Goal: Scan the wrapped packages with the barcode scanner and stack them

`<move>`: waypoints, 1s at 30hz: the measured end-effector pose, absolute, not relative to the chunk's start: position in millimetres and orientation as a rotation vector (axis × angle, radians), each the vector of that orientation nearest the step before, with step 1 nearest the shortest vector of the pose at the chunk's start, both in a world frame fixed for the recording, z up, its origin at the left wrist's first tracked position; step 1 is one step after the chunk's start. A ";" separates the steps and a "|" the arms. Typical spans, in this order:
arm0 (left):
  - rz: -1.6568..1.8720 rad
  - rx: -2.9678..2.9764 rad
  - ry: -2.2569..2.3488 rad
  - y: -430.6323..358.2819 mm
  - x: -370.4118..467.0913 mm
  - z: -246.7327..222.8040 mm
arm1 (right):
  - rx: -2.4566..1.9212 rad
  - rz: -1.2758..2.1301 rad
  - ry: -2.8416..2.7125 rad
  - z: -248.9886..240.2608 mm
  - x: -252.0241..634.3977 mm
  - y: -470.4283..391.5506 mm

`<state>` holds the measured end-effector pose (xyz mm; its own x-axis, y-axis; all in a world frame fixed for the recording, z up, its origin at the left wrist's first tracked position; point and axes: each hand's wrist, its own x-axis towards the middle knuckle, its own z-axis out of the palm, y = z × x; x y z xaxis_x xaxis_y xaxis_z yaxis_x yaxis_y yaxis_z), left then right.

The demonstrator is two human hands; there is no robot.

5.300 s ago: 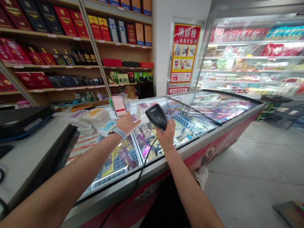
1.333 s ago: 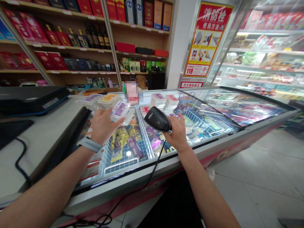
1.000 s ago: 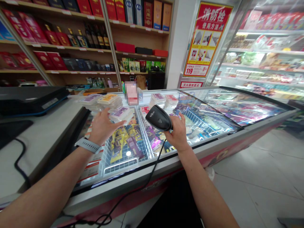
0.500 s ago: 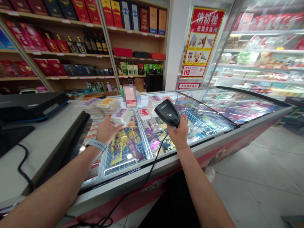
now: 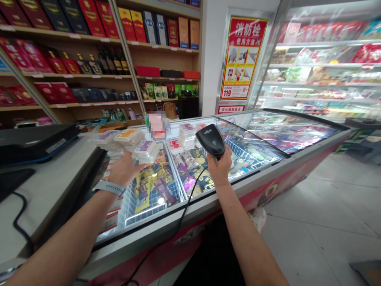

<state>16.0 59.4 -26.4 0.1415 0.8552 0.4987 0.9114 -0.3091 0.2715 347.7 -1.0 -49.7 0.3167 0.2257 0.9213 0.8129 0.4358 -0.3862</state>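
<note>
My right hand is wrapped round the handle of a black barcode scanner, held above the glass-topped freezer. My left hand, with a pale watch strap at the wrist, has its thumb spread from its fingers. It is just in front of a short stack of clear packs with purple labels. Beside that stack are packs with an orange label and more with purple labels. Further right on the glass stand a red-labelled pack and a taller stack.
A grey counter with a black device is at the left. The scanner's black cable hangs over the freezer's front edge. Wire baskets of packaged goods show under the glass. Stocked shelves stand behind.
My left hand has drawn back a little from the purple-labelled stack, and its thumb is off the packs. The scanner stays in my right hand. The view has shifted slightly.
</note>
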 end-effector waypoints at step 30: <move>-0.381 -2.234 -2.162 103.8 159.9 -17.7 | -1.108 -0.473 -1.076 -46.6 354.8 -1.5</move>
<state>159.9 103.8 -17.7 0.0175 0.9836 0.1796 0.9858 -0.0470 0.1615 354.8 -1.5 -46.6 0.4468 0.1853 0.8753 0.7699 0.4188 -0.4816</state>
